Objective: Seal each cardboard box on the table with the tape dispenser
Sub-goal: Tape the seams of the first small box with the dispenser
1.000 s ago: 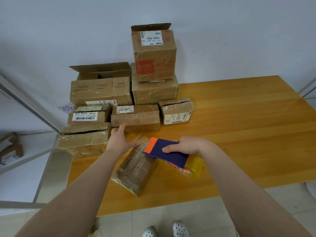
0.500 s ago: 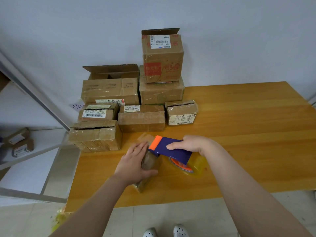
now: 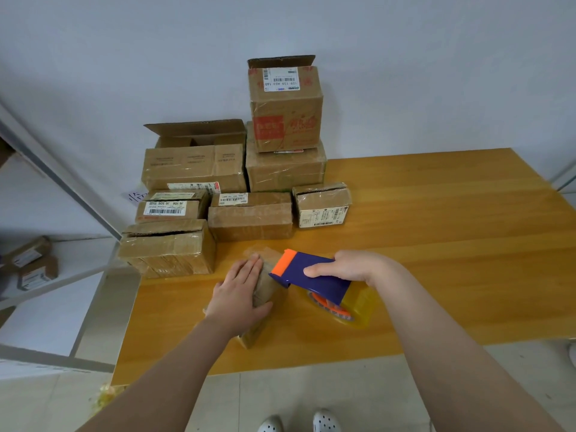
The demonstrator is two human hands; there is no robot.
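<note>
Head view. A small cardboard box (image 3: 263, 327) lies at an angle near the front left of the wooden table (image 3: 436, 244). The left hand (image 3: 240, 291) lies flat on top of it, fingers straight and together, thumb spread along its near side, pressing it down. The right hand (image 3: 352, 266) grips the tape dispenser (image 3: 311, 275) from above, fingers curled over its blue body. The dispenser's orange front edge meets the right side of the box, and its yellowish tape roll (image 3: 349, 310) hangs at the rear, just above the tabletop. A pile of further boxes (image 3: 249, 219) stands at the back left against the wall, among them one with open flaps (image 3: 193, 163) and a tall one (image 3: 285, 110) stacked highest. White shoes (image 3: 299, 424) show on the floor below.
</note>
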